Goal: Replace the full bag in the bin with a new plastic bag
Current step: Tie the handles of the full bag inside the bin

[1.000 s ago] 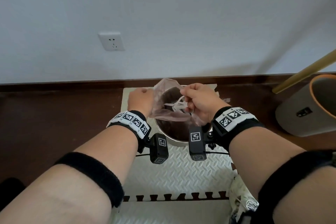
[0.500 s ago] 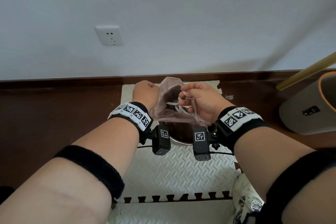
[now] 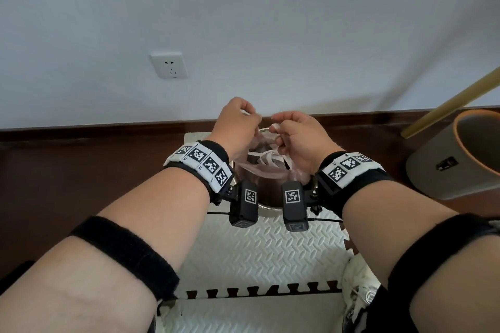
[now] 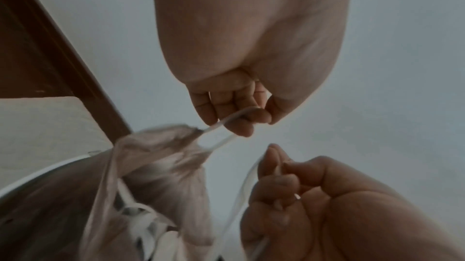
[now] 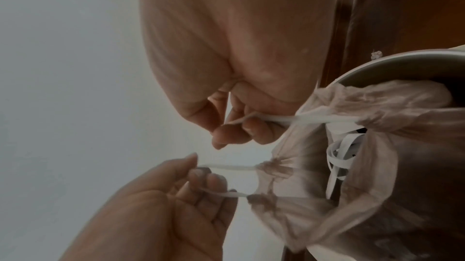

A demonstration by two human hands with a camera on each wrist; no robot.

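Two hands are being held close together above the bin (image 3: 266, 204) in the head view, at twelve o'clock on the white foam mat (image 3: 259, 246). The left hand (image 3: 238, 127) and right hand (image 3: 296, 138) are each being kept curled, pinching a white drawstring loop of the bag (image 3: 259, 167). The bag is being seen as thin, translucent, pinkish-brown plastic, gathered and wrinkled at its mouth, sitting inside the bin with white strips showing within. A grey bin with an orange rim (image 3: 457, 159) is lying at three o'clock.

In the left wrist view, the drawstring (image 4: 221, 124) is being pinched between the left thumb and fingers (image 4: 241, 126), while the right hand (image 4: 314, 205) at five o'clock is being closed on a second strand. The bunched bag (image 4: 161, 166) is hanging at seven o'clock.

In the right wrist view, the right fingers (image 5: 254, 128) are being curled round one strand, the left hand (image 5: 161, 215) at seven o'clock round another, and the puckered bag (image 5: 365, 166) is sitting inside the bin's rim (image 5: 392, 62).
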